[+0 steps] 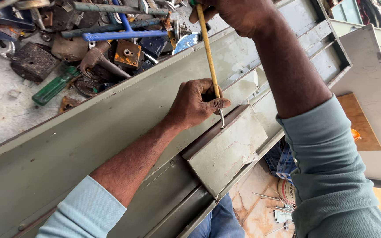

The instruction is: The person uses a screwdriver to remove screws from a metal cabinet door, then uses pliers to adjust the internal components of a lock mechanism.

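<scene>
A long yellow-shafted screwdriver [209, 55] stands nearly upright, its metal tip at the brown top edge of a grey box-shaped metal fitting [225, 152]. That fitting is mounted on a long grey-green metal panel [67, 154] lying diagonally across the view. My left hand [195, 103] rests on the panel and pinches the lower shaft near the tip. At the top of the view my right hand [237, 13] is closed around the upper end of the screwdriver, whose handle is hidden in the fist.
A heap of rusty metal parts [89, 48], a blue bar [124, 34] and a green-handled tool [54, 86] lie on the concrete floor [1, 110] behind the panel. At the right stands another grey panel [371, 83] with a brown board [360, 121]. Loose nails [270, 200] lie below.
</scene>
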